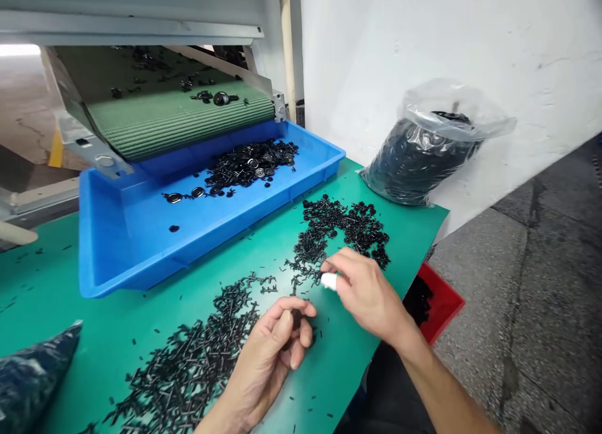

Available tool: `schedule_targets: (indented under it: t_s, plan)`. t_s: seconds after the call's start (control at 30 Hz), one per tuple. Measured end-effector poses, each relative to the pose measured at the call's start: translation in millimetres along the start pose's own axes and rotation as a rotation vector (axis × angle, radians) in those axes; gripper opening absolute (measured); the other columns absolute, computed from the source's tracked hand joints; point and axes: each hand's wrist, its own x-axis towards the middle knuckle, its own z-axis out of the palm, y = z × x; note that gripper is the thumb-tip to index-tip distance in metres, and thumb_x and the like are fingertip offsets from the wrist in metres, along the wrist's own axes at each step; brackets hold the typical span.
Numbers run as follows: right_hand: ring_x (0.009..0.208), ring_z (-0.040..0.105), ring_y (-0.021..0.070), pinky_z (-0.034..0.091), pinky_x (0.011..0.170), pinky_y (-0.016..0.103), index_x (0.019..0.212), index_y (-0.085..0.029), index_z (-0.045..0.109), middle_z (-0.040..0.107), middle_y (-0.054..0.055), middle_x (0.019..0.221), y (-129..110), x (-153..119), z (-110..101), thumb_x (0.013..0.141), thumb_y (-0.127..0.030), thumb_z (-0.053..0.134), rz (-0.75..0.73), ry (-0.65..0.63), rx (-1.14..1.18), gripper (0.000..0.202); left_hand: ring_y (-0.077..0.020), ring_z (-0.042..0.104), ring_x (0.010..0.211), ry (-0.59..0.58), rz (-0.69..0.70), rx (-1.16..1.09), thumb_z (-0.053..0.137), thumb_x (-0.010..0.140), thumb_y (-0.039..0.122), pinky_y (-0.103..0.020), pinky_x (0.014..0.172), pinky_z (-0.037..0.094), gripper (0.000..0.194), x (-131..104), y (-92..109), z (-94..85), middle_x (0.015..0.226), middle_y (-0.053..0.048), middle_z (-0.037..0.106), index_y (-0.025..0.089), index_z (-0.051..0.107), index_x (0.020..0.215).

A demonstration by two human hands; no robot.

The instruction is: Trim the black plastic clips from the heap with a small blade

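Observation:
My left hand (277, 352) is closed on a small black plastic part (295, 321), pinched between thumb and fingers; most of the part is hidden. My right hand (364, 290), with a white cover (329, 281) on its thumb, reaches to the near edge of a heap of small black round parts (343, 224). Its thumb and forefinger are drawn together; whatever lies between them is too small to make out. Left of my left hand spreads a heap of thin, branched black plastic pieces (192, 359) on the green tabletop (263, 258).
A blue tray (188, 258) with black parts sits under the end of a green conveyor belt (188, 120). A clear bag (423, 152) full of black parts leans on the wall. Another filled bag (37, 377) lies at left. A red bin (444, 305) stands below the table edge.

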Motion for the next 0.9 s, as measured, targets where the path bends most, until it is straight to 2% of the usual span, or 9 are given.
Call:
schedule_targets:
  t_s: [0.1,0.23,0.33,0.4,0.5,0.6,0.77,0.9]
  plan:
    - [0.082,0.057,0.0116,0.042,0.072,0.023,0.088,-0.021,0.061,0.060,-0.001,0.092,-17.5,-18.1,6.4,0.081,0.001,0.044,-0.003,-0.033,0.142,0.029,-0.0050,0.042,0.047,-0.007,-0.002,0.035,0.066,0.087,0.044,-0.016,0.045,0.030,0.028,0.0,-1.5,3.8,0.069,-0.003,0.065,0.018,0.072,0.097]
    - [0.078,0.056,0.0118,0.043,0.071,0.024,0.087,-0.020,0.062,0.058,-0.001,0.087,-28.5,-30.6,15.7,0.080,0.003,0.044,-0.004,-0.055,0.193,0.030,-0.0034,0.037,0.043,-0.011,0.002,0.040,0.070,0.085,0.040,-0.015,0.046,0.026,0.025,-0.6,-4.9,4.2,0.056,0.002,0.058,0.017,0.073,0.095]
    - [0.086,0.058,0.0125,0.046,0.077,0.024,0.099,-0.022,0.065,0.060,0.000,0.094,-28.3,-34.7,16.0,0.084,0.002,0.042,-0.038,-0.051,0.271,0.037,-0.0032,0.036,0.045,0.019,0.009,0.013,0.076,0.080,0.032,-0.015,0.046,0.025,0.020,-0.7,-6.1,2.2,0.055,0.003,0.056,0.016,0.074,0.093]
    - [0.093,0.059,0.0133,0.047,0.082,0.025,0.109,-0.024,0.064,0.061,0.002,0.100,-26.1,-37.9,14.6,0.086,0.001,0.039,-0.067,-0.063,0.309,0.043,-0.0034,0.037,0.046,0.038,0.026,-0.001,0.077,0.079,0.031,-0.016,0.046,0.026,0.022,-0.5,-5.9,1.6,0.062,0.000,0.060,0.016,0.074,0.095]
    - [0.094,0.061,0.0167,0.050,0.082,0.030,0.121,-0.022,0.060,0.062,0.005,0.103,-22.4,-45.6,15.3,0.084,0.001,0.034,-0.050,-0.028,0.189,0.051,-0.0034,0.040,0.050,0.058,0.042,-0.011,0.078,0.079,0.029,-0.016,0.048,0.029,0.024,-0.4,-5.7,1.8,0.080,-0.005,0.067,0.015,0.075,0.099]
    - [0.088,0.064,0.0209,0.050,0.076,0.034,0.124,-0.019,0.058,0.066,0.007,0.098,-22.2,-55.0,20.1,0.086,-0.002,0.033,-0.015,0.025,-0.034,0.048,-0.0036,0.041,0.051,0.071,0.041,-0.015,0.077,0.080,0.028,-0.017,0.049,0.031,0.023,-0.3,-6.6,2.0,0.084,-0.007,0.069,0.015,0.075,0.099]
    - [0.079,0.061,0.0235,0.045,0.069,0.034,0.096,-0.018,0.061,0.065,0.007,0.084,-29.4,-63.1,25.9,0.091,-0.005,0.034,-0.046,0.040,-0.240,0.031,-0.0038,0.040,0.048,0.098,0.035,-0.012,0.077,0.080,0.028,-0.018,0.049,0.032,0.024,-0.1,-7.9,2.7,0.079,-0.006,0.068,0.014,0.074,0.100]
    - [0.075,0.059,0.0239,0.042,0.066,0.035,0.093,-0.019,0.060,0.062,0.006,0.081,-33.5,-63.2,28.2,0.091,-0.004,0.034,-0.046,0.056,-0.281,0.029,-0.0031,0.040,0.048,0.088,0.038,-0.013,0.078,0.079,0.027,-0.017,0.048,0.031,0.023,-0.3,-7.0,2.8,0.078,-0.005,0.068,0.015,0.074,0.098]
